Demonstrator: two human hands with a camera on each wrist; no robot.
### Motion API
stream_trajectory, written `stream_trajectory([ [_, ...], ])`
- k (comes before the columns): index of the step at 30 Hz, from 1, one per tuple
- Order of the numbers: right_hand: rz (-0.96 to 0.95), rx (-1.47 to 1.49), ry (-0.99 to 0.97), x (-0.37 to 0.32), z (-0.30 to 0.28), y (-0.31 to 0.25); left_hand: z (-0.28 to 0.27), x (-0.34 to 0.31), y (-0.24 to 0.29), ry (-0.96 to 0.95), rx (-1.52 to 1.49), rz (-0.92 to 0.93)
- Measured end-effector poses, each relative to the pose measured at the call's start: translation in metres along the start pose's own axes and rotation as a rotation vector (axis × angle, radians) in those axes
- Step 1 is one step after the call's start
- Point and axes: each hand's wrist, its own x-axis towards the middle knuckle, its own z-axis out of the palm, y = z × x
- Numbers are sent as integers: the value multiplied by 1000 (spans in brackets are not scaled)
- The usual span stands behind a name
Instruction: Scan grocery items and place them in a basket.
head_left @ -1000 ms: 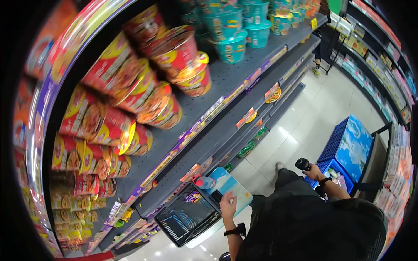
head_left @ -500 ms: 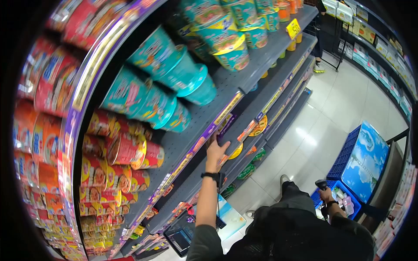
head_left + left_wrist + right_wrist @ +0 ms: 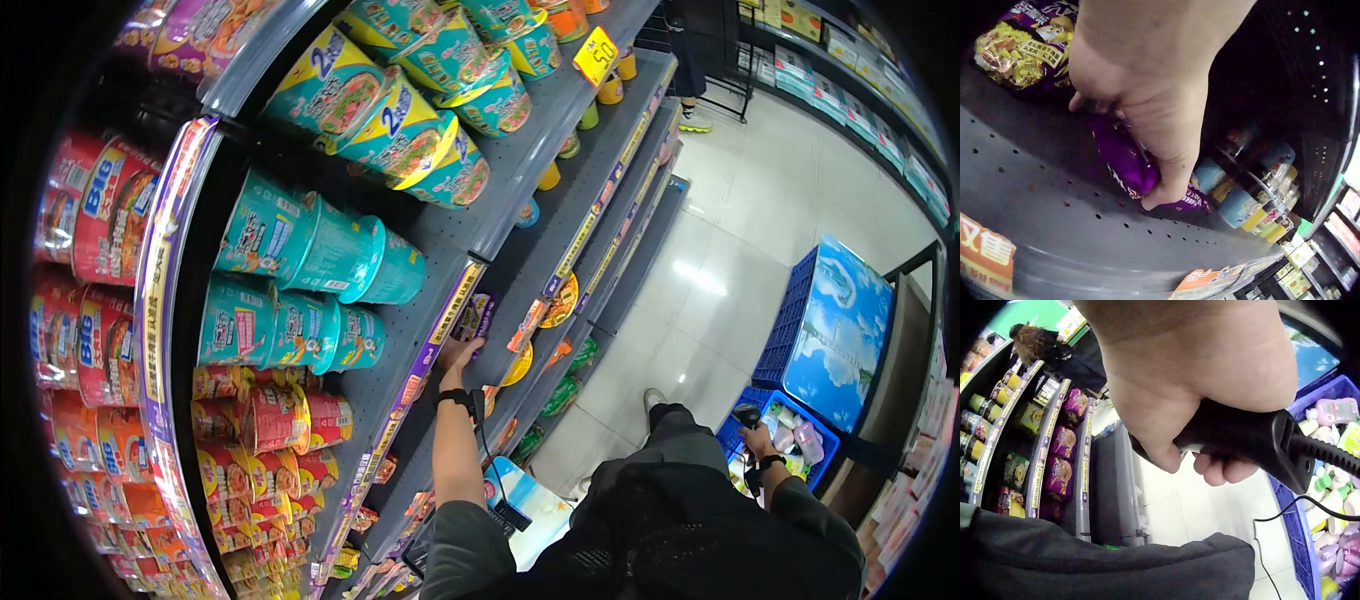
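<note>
– Head view: where is the left hand (image 3: 460, 355)?
– Over the shelf (image 3: 532, 256), past its front edge.
– Left wrist view?
– It grasps a purple packet (image 3: 1121, 156) on that surface, behind the front edge.
– Right wrist view?
– Right hand (image 3: 1194, 372) clenched around a black corded device (image 3: 1241, 437).

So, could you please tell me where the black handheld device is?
In the right wrist view, the black handheld device is in the person's right hand, just right of centre, with the blue crate beyond it at the picture's right edge.
</note>
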Motion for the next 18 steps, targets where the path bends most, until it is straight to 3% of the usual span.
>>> stream_trajectory([
  [2,-109,-92,-41,12,12,-27,5,-31,-11,207,27,254],
  [3,-112,-102,-69,11,18,-33,-3,-38,-18,159,-44,194],
  [6,-243,-231,-184,10,51,-81,-16,-100,-36,283,-332,391],
  [8,-329,-281,-274,-9,93,-130,-22,-149,-57,243,-479,497],
  [11,-434,-265,-509,-76,159,-186,-41,-219,-100,189,-563,421],
  [13,-407,-286,-660,-129,195,-206,-56,-277,-116,95,-625,356],
  [14,-377,-262,-870,-156,234,-215,-57,-304,-127,-9,-732,423],
  [15,-369,-294,-894,-183,245,-214,-58,-324,-144,-29,-746,388],
  [18,-278,-146,-1224,-278,316,-200,-69,-379,-185,-87,-725,372],
])
